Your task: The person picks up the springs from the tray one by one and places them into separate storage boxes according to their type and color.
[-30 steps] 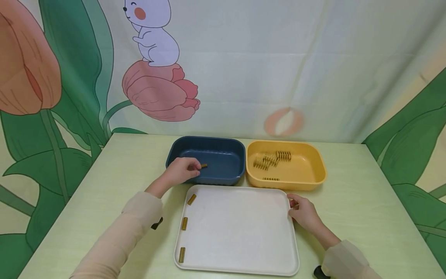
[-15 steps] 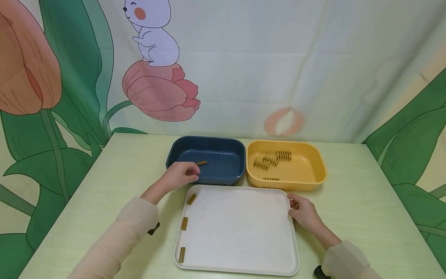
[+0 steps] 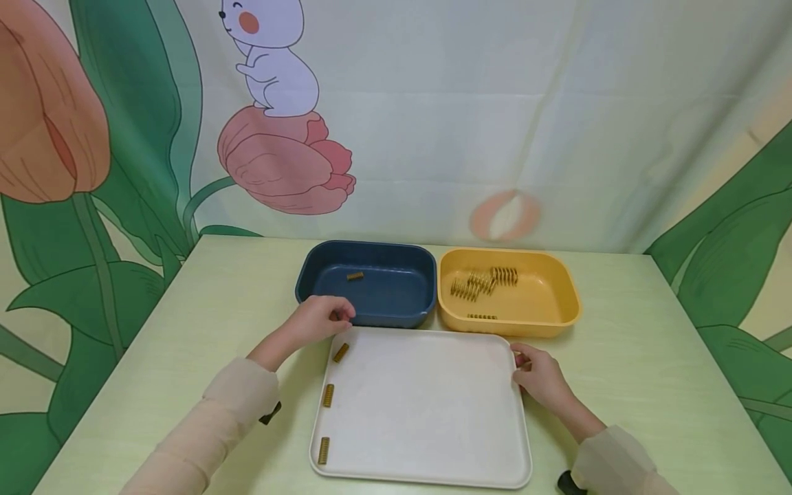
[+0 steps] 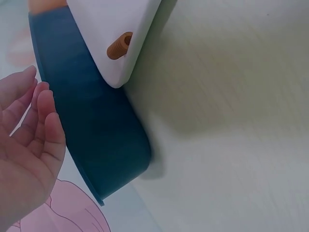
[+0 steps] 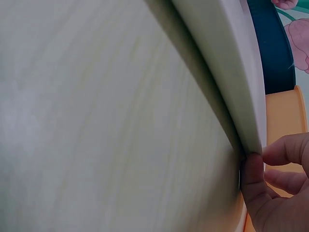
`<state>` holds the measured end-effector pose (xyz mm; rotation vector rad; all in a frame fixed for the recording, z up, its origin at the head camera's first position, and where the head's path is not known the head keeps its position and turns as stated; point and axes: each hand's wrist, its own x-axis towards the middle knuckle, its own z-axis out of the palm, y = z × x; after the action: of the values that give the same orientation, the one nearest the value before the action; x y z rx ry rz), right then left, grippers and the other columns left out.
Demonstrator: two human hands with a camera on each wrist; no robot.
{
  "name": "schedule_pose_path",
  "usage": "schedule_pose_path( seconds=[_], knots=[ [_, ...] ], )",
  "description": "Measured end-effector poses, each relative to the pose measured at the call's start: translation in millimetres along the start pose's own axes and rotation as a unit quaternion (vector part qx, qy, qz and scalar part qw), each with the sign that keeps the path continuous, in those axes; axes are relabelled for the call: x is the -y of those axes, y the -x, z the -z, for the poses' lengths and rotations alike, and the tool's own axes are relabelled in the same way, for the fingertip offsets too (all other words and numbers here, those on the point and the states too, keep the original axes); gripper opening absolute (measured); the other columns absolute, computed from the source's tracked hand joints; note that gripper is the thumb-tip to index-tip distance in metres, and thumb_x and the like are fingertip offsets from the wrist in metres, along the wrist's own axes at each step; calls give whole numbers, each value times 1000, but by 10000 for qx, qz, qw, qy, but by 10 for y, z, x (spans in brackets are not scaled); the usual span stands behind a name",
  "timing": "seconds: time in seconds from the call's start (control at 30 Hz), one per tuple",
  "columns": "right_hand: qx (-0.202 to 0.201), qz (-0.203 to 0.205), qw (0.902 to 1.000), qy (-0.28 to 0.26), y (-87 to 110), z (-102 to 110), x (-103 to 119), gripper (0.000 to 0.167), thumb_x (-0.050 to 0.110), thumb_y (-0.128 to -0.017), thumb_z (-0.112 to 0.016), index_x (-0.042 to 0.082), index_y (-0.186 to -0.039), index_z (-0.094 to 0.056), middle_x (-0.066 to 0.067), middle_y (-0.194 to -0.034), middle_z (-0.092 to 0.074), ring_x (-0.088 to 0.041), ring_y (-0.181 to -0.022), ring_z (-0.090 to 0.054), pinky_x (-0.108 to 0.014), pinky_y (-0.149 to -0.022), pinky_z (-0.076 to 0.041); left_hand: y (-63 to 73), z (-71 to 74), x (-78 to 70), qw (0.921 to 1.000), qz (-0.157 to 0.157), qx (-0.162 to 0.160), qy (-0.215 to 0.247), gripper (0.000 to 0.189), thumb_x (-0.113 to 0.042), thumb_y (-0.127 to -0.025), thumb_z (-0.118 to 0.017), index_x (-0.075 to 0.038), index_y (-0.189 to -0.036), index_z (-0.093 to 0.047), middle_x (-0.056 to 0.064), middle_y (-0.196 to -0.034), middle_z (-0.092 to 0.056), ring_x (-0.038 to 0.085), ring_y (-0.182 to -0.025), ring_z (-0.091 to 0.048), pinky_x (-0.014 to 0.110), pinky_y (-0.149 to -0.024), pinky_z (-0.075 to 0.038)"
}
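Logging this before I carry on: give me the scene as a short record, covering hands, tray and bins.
left hand: holding nothing, by the near-left corner of the blue bin
right hand: pinching the right edge of the white tray
tray contents: far spring, middle spring, near spring, along the left side
blue bin contents: one spring
yellow bin: right of blue, several springs

No text, label, brand, number or sign can be read in any of the three views.
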<state>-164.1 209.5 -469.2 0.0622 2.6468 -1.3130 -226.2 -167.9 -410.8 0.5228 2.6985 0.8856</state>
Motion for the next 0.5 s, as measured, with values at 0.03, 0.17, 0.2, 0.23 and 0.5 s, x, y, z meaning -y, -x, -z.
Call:
schedule_pose_path(
  seconds=[0.03,0.17,0.2,0.23,0.5],
  knots=[
    [2,3,10000,1,0,0,2,49,-8,-68,-50,-10,-117,-49,-15,-86,-53,-15,-68,-50,-24,-50,-45,5,-7,4,10000,-25,9,-23,14,-9,-79,-62,-4,-92,-62,1,-78,-59,13,-71,-50,23,-62,-43],
    [14,-2,10000,-17,-1,0,5,50,-8,-68,-49,-10,-117,-48,-15,-85,-53,-15,-68,-50,-24,-50,-45,36,-36,31,10000,-69,48,-31,14,-7,-79,-61,-3,-92,-62,2,-78,-59,13,-71,-50,23,-63,-43],
    [22,-10,10000,-22,-1,-1,4,50,-8,-68,-49,-10,-117,-48,-15,-85,-53,-15,-68,-50,-24,-50,-45,44,-44,38,10000,-76,53,-36,14,-7,-79,-61,-3,-92,-62,2,-79,-59,13,-71,-50,23,-64,-43],
    [26,-19,10000,-24,-2,-1,4,49,-8,-68,-49,-10,-117,-48,-15,-85,-53,-15,-68,-50,-24,-50,-45,53,-53,45,9999,-94,64,-55,14,-7,-79,-61,-3,-92,-62,2,-79,-59,13,-71,-50,24,-64,-43],
    [46,-51,10000,16,-2,-1,9,49,-8,-68,-50,-10,-118,-48,-16,-86,-53,-16,-69,-50,-25,-51,-45,93,-118,87,9998,-105,90,-140,13,-9,-79,-62,-5,-92,-63,1,-79,-60,12,-71,-50,23,-64,-43]
  ],
)
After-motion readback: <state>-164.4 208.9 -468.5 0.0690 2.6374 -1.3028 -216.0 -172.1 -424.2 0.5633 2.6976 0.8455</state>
